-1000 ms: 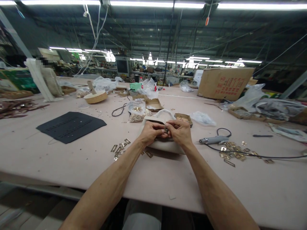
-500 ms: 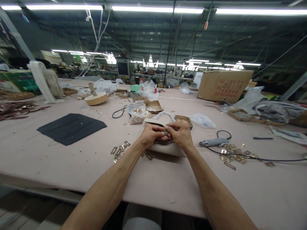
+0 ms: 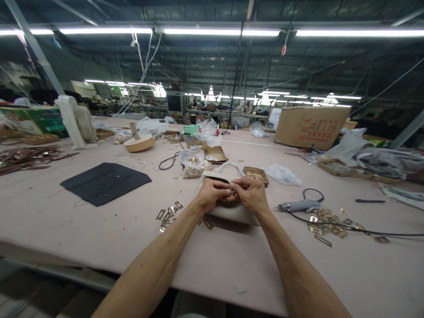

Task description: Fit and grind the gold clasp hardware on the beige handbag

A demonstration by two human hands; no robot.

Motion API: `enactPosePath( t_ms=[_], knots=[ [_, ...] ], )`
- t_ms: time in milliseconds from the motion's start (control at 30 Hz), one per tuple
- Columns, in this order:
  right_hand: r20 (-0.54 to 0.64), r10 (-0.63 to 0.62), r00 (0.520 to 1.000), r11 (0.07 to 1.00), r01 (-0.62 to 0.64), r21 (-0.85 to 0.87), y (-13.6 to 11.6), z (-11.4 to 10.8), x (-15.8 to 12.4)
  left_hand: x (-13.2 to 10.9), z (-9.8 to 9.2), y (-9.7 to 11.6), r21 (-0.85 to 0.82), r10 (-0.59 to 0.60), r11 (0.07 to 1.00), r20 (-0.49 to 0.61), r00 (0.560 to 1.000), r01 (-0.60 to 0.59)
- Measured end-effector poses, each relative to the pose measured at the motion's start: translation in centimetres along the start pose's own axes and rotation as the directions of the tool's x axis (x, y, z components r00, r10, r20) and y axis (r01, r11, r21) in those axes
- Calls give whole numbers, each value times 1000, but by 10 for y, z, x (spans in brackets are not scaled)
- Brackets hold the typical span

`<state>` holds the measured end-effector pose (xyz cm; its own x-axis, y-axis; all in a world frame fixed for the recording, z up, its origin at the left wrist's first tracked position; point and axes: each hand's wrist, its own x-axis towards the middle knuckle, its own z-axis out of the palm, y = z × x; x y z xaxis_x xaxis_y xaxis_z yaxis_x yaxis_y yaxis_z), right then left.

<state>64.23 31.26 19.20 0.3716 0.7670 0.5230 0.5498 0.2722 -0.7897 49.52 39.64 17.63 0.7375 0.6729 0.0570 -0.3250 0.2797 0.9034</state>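
Observation:
An off-white handbag (image 3: 232,215) with a curved handle lies on the table in front of me, its opening facing me. At that opening my left hand (image 3: 213,194) is closed, thumb and fingers pinched together. Facing it, my right hand (image 3: 251,193) pinches too, and the fingertips of both hands meet. Something small and dull, perhaps metal, shows between them, but the fingers cover most of it. Gold rectangular metal frames (image 3: 170,213) lie left of the bag, one of them close to its lower edge. More gold frames (image 3: 327,221) are heaped on the right.
A grey electric screwdriver (image 3: 300,206) with a black cord lies to the right. Behind the bag are a small box of metal parts (image 3: 255,174) and a plastic bag of fittings (image 3: 195,170). A black panel (image 3: 106,183), a white fan (image 3: 74,121) and a large carton (image 3: 311,127) stand farther out.
The view has tilted up slightly, so everything sits a little lower in the picture. Both hands keep their pinch at the handbag's opening, with only slight finger movement.

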Motion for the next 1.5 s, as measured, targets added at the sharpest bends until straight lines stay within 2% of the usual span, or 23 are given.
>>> enactPosePath(
  t_ms=[233, 400, 500, 733, 867, 1067, 1167, 1267, 1333, 1400, 1500],
  knots=[
    [-3, -16, 1000, 1000, 16, 0, 0, 1, 0, 2, -2, -2, 24, 30, 999, 3, 1000, -30],
    [17, -74, 997, 989, 75, -128, -7, -3, -1, 4, 1, -6, 29, 80, 997, -49, 996, -78],
    [27, -36, 999, 990, 39, -136, -10, -3, -2, 4, 3, -7, 7, 87, 996, -70, 994, -87],
    [-51, 108, 993, 989, -112, -97, -13, 1, -4, 0, 7, 3, 42, 19, 999, -51, 999, -17],
    [-22, 108, 994, 992, -110, -55, -19, 0, -5, -1, 5, 8, 34, -15, 999, -54, 998, 17],
    [14, 90, 996, 993, -88, -78, -21, 2, -8, -1, 1, 14, -102, -185, 977, 27, 982, 187],
    [-10, 62, 998, 987, -63, -150, -21, 4, -9, -1, 3, 13, -128, -190, 973, 30, 981, 192],
    [-34, 58, 998, 966, -64, -249, -28, 5, -11, -1, 5, 10, -113, -152, 982, -20, 988, 149],
    [5, 90, 996, 946, -84, -312, -33, 5, -13, -1, 6, 9, -106, -128, 987, -57, 990, 122],
    [96, 140, 985, 935, -100, -342, -37, 6, -16, 1, 5, 8, -113, -116, 988, -77, 990, 107],
    [197, 199, 960, 942, -132, -310, -38, 8, -19, 2, 3, 8, -150, -130, 982, -86, 988, 116]
  ],
)
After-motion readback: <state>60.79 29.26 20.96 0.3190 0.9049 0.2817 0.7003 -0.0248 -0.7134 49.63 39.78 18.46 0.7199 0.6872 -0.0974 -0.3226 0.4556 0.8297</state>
